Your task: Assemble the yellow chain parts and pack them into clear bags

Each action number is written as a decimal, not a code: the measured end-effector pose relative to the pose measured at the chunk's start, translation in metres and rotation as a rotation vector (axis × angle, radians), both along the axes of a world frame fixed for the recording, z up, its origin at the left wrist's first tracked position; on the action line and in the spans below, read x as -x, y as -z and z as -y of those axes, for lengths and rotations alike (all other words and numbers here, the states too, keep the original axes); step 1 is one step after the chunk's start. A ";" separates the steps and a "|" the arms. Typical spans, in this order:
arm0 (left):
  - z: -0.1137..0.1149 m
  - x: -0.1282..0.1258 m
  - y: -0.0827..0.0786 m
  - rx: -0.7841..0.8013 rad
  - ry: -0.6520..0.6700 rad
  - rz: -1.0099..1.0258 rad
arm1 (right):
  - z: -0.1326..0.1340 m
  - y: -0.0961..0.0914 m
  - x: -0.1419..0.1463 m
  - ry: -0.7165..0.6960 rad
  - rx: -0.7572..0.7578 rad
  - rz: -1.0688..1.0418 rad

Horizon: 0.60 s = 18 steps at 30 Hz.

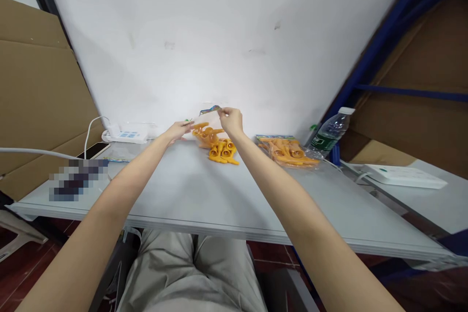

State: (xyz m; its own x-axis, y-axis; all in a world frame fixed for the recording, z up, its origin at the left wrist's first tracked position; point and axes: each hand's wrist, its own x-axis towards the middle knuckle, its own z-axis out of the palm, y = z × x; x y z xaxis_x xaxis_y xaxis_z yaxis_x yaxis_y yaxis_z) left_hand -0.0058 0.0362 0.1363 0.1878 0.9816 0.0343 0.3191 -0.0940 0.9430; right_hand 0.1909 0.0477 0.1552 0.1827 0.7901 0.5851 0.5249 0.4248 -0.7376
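Both my arms reach to the far side of a grey table [190, 195]. My right hand [231, 120] pinches the top of a clear plastic bag [209, 118] and holds it tilted above the table. My left hand [179, 130] grips the bag's left edge with its fingers closed. Several orange plastic pieces [219, 145] spill from the bag's mouth and lie in a small heap on the table just below my hands.
A second sealed bag of orange pieces [287, 151] lies to the right, beside a water bottle [329, 134]. A white power strip [126, 134] and a phone [94, 149] sit at the left, another power strip [404, 175] at the right. A white wall stands behind the table.
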 end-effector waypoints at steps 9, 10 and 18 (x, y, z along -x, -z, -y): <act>0.002 0.018 -0.012 -0.098 0.069 0.080 | -0.007 -0.015 0.005 -0.091 -0.098 0.033; 0.001 0.023 -0.016 -0.112 0.067 0.127 | -0.007 -0.016 0.006 -0.132 -0.133 0.029; -0.008 0.066 -0.034 -0.208 -0.123 0.359 | 0.010 -0.008 0.021 -0.329 -0.395 0.170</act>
State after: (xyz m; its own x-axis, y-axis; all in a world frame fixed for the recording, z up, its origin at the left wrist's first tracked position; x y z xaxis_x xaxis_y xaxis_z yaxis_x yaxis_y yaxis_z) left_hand -0.0721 0.0441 0.1705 0.0098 0.9612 0.2757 -0.0054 -0.2757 0.9612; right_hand 0.1703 0.0374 0.1633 -0.1600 0.5036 0.8490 0.4153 0.8146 -0.4050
